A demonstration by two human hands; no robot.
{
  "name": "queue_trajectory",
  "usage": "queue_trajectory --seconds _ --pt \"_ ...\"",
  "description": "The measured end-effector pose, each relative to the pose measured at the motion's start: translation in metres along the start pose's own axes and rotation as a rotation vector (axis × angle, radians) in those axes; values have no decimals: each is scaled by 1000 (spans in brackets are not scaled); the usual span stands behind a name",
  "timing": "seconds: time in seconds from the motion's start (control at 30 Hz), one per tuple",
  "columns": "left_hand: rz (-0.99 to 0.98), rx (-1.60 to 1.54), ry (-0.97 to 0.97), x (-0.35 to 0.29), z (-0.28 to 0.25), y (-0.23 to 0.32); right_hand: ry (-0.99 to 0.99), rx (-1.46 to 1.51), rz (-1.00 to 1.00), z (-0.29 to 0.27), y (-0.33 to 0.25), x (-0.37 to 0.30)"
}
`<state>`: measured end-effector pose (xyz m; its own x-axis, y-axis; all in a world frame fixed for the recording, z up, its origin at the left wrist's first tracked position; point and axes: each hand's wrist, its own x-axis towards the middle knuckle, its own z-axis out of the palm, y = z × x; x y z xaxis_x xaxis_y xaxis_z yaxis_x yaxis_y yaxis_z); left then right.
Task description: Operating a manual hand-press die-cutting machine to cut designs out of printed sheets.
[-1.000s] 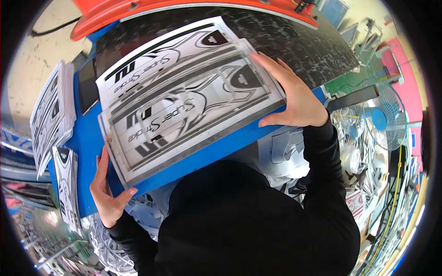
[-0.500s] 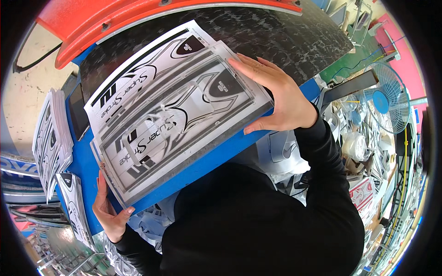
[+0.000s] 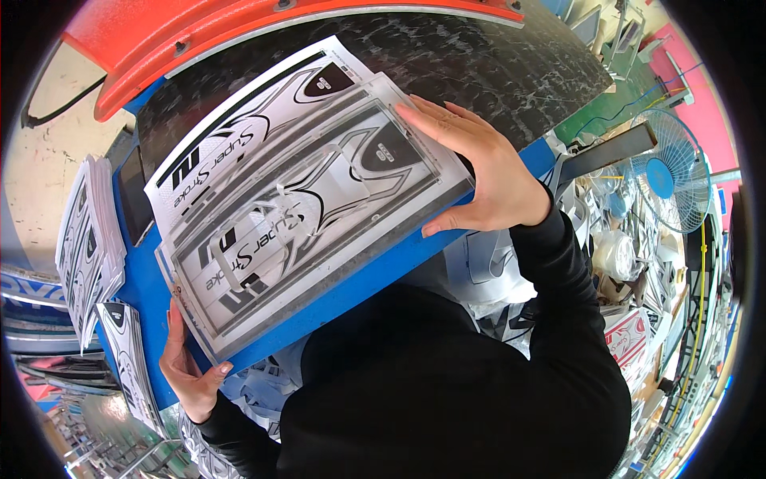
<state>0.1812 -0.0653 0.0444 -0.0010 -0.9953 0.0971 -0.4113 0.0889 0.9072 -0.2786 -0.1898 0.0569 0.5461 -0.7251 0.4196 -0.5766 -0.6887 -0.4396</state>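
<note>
A clear rectangular cutting die (image 3: 307, 275), with thin raised outlines inside its thick see-through border, lies over a white printed sheet (image 3: 275, 100) with black and grey lettering and curves. The sheet's far strip sticks out beyond the die, and more of its print shows through the plate. My left hand (image 3: 190, 371) holds the near left end, thumb on the near side and fingers along the edge. Around the right end curves my right hand (image 3: 487, 168), its fingers over the top corner and its thumb at the near edge. The fingertips' undersides are hidden.
The die rests over a blue table (image 3: 335, 299) with a dark marbled board (image 3: 487, 64) behind. A red machine part (image 3: 199, 40) spans the far side. Stacks of printed sheets (image 3: 89, 247) lie left. Right are a metal bar (image 3: 610, 152), a blue fan (image 3: 661, 177) and scrap.
The die and the print beneath it have shifted only very slightly to the left. Both hands keep the same hold at its two ends.
</note>
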Motion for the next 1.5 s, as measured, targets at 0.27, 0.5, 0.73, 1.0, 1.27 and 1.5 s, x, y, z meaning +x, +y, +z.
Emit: queue_trajectory --seconds 0.27,0.5,0.73,1.0,1.27,1.5 --pt "-12 6 8 0 1 3 -3 -2 0 -1 -2 1" --pt "9 37 -7 0 0 3 -20 -5 13 -2 -3 0" --pt "25 44 -13 0 -1 1 -24 -8 20 -3 -4 1" --pt "50 36 17 -3 -3 5 -57 15 36 -2 -7 7" --pt "111 195 -56 4 -4 5 -83 20 93 -4 -4 3" --pt "101 174 -76 0 -6 12 -57 96 122 2 -7 7"
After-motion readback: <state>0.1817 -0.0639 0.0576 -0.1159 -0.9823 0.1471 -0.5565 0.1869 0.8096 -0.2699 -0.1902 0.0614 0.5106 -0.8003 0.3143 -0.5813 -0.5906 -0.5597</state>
